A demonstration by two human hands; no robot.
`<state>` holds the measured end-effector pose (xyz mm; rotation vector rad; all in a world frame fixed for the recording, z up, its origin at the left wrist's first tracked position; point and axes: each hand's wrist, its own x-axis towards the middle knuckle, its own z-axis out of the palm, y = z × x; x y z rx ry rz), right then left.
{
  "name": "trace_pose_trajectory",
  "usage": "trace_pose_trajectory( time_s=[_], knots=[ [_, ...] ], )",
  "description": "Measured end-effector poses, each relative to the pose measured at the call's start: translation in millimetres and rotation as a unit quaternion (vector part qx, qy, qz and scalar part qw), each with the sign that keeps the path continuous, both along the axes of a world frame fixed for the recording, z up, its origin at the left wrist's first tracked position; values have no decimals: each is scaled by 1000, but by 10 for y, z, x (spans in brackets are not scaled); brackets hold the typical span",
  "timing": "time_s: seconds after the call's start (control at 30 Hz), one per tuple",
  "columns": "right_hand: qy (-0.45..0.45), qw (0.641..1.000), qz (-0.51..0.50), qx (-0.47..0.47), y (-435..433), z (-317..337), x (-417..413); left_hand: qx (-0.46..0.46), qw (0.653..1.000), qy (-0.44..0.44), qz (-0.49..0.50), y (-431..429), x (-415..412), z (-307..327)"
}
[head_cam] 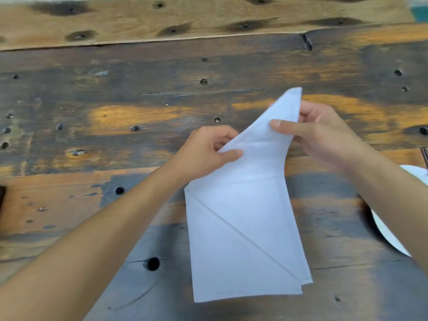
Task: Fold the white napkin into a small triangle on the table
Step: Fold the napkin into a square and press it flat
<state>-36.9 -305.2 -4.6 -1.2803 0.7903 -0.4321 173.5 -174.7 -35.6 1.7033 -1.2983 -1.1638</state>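
Dark, knotted plank table (139, 100) beneath white napkin (243, 228)

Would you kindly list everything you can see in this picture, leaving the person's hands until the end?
napkin: one, white, partly folded with a diagonal crease; lower part on the table right of centre, upper point lifted.
table: one, weathered wood in dark brown and orange with many small holes; fills the view.
plate: one, white, at the right edge; mostly hidden behind the right forearm.
left hand: one, at centre; pinches the napkin's left sloping edge.
right hand: one, right of centre; pinches the napkin just below its raised point.
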Motion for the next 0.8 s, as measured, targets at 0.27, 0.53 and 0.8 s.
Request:
trace_pose_trajectory(
  time_s=[0.27, 0.53, 0.8],
  knots=[
    [101, 958, 124, -238, 832, 416, -758, -37, 964, -257, -55, 1000, 215, -131],
    [213, 803, 153, -536, 1574, -228, -1339, -152, 892, -421, -60, 1432, 59, -408],
    [253, 772, 129, -569, 1956, -656, -1540, -176, 869, -460, -51, 1574, -87, -516]
  ],
)
